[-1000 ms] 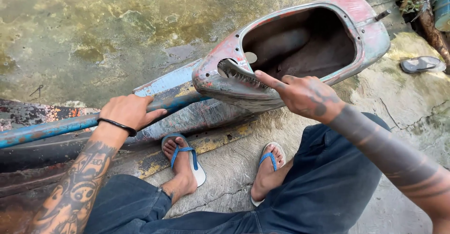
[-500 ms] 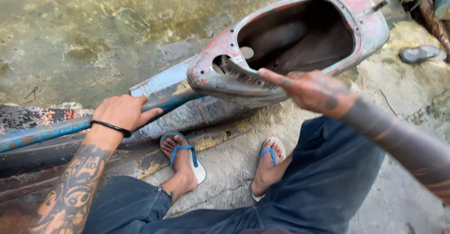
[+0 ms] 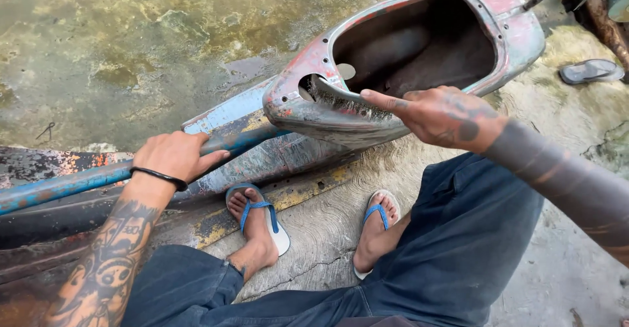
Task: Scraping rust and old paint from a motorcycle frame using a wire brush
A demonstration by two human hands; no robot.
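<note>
An old scooter body shell (image 3: 517, 32), its red and blue paint worn off, lies on its side on the ground with its hollow facing me. My right hand (image 3: 439, 114) grips a wire brush (image 3: 341, 99) and presses its bristles against the shell's front rim, forefinger stretched along the handle. My left hand (image 3: 171, 156), with a black band at the wrist, rests on the blue painted edge (image 3: 65, 183) of the scooter's floor section and steadies it. Both forearms are tattooed.
My feet in blue-strapped sandals (image 3: 259, 215) (image 3: 377, 219) stand on cracked concrete beside the shell. Wet, algae-stained ground (image 3: 131, 38) lies beyond. A loose grey sandal (image 3: 590, 71) and some plant stems (image 3: 603, 19) are at the top right.
My right hand has slid the brush a little along the shell's rim. My left hand stays on the blue edge. The view has shifted slightly.
</note>
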